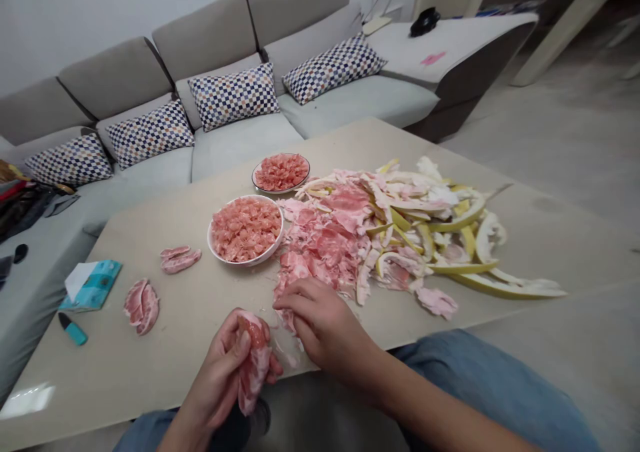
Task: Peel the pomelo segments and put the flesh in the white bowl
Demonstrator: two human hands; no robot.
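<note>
My left hand (220,372) is closed around a pink pomelo segment (255,362) at the near edge of the beige table (165,345). My right hand (320,325) pinches a strip of pale membrane (286,319) beside the segment, at the foot of a big heap of pink membranes and yellow-white peel (380,232). A white bowl (246,231) full of peeled pink flesh stands just beyond my hands. A second filled bowl (281,172) sits behind it.
Unpeeled segments lie at the left: a pair (179,259) and a larger clump (142,304). A teal tissue pack (91,284) and a small teal knife (73,329) rest near the left edge. A grey sofa (240,139) with checked cushions runs behind the table.
</note>
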